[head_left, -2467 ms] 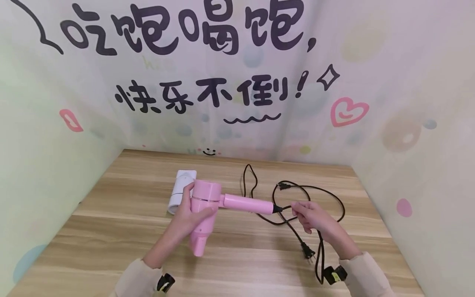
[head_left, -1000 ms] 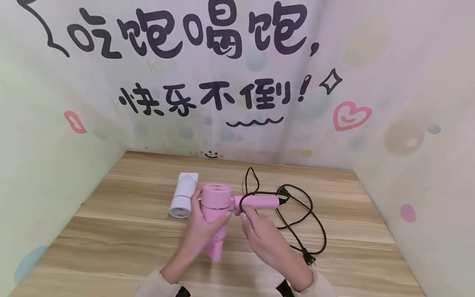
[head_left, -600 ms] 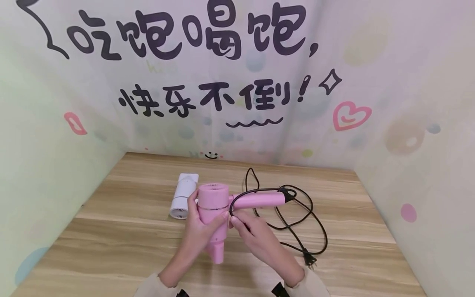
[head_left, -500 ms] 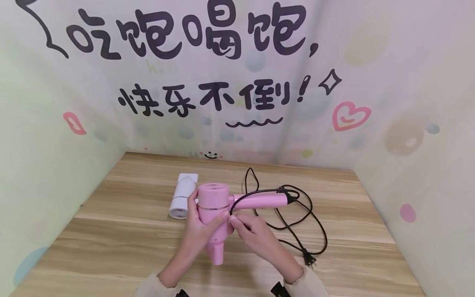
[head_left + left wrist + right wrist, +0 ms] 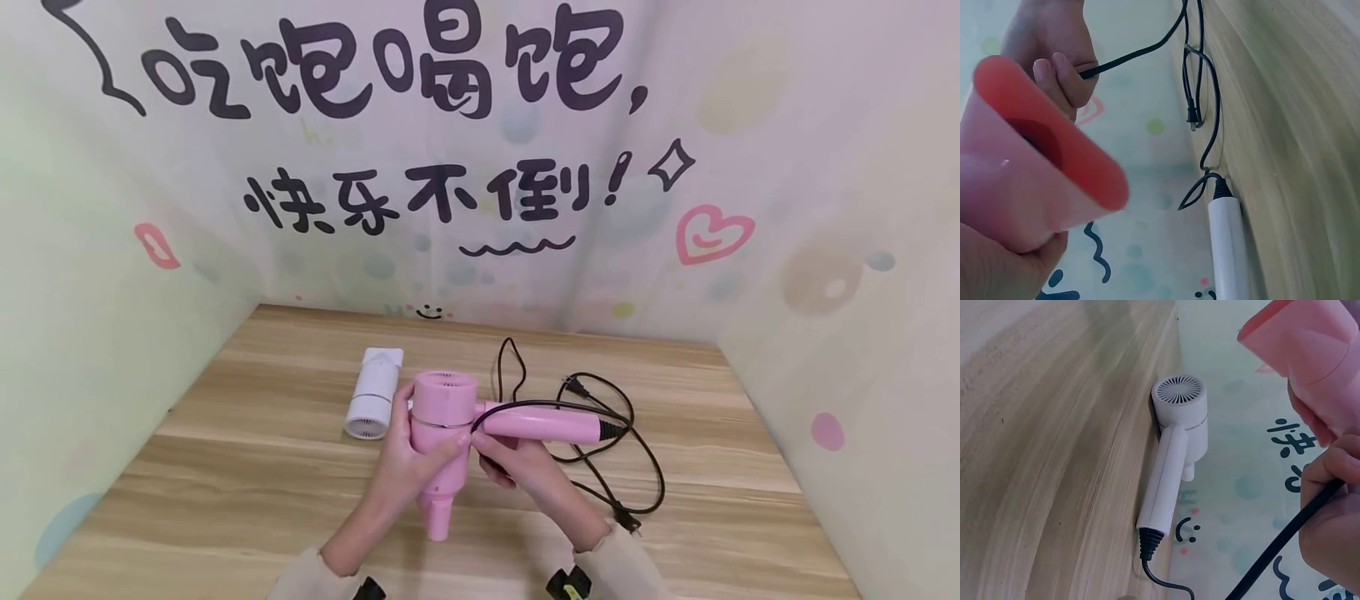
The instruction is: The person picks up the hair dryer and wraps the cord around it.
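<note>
My left hand grips the barrel of a pink hair dryer held above the table. The dryer's handle points right, and its flat nozzle points down toward me. From the handle's end, a black cord doubles back along the handle to the barrel. There my right hand pinches it between thumb and fingers. In the left wrist view the cord runs out of the curled right hand. The right wrist view shows the cord trailing from that hand.
Left of the pink dryer, a white hair dryer lies on the wooden table. Loose black cord loops spread over the right side, with one plug toward the back and another nearer me. A printed curtain stands behind.
My right hand has moved left from beyond the handle's end to the barrel, bringing the cord back along the handle. The pink dryer has shifted slightly right, and lately its handle end has dipped.
</note>
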### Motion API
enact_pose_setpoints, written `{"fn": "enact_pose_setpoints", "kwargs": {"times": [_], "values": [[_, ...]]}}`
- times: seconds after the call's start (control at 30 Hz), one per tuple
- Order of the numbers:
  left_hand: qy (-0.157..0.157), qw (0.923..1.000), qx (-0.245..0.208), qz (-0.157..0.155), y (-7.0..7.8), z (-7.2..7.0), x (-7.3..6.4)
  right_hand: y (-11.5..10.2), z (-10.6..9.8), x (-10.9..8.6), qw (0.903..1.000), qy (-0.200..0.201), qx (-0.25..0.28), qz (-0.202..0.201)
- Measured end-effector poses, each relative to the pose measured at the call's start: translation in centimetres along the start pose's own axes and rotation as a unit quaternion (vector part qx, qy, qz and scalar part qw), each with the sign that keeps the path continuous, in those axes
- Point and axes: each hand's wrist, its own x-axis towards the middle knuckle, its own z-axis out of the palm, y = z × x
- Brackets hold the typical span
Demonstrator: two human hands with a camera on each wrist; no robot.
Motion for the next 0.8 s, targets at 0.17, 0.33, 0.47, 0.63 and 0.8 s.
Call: {"fn": "enact_pose_setpoints", "kwargs": {"times": [0.17,0.33,0.47,0.63,0.8], "values": [[0.036,0.9988,0.03,-0.013,0.0,0.2,0.2,0.3,0.7,-0.1,0.9995,0.017,-0.014,0.023],[0.066,0.9967,0.042,-0.023,-0.3,0.2,0.3,0.2,1.2,-0.1,0.9987,0.014,-0.049,0.006],[0.082,0.9954,0.045,-0.021,-0.5,0.1,0.3,0.1,1.3,-0.2,0.9947,0.018,-0.102,-0.003],[0.087,0.9951,0.044,-0.012,-0.8,-0.3,0.5,0.0,0.9,-0.5,0.9802,0.025,-0.195,-0.025],[0.079,0.9956,0.042,-0.028,-1.0,-0.9,0.7,-1.4,0.3,-1.2,0.9741,-0.006,-0.224,-0.03]]}}
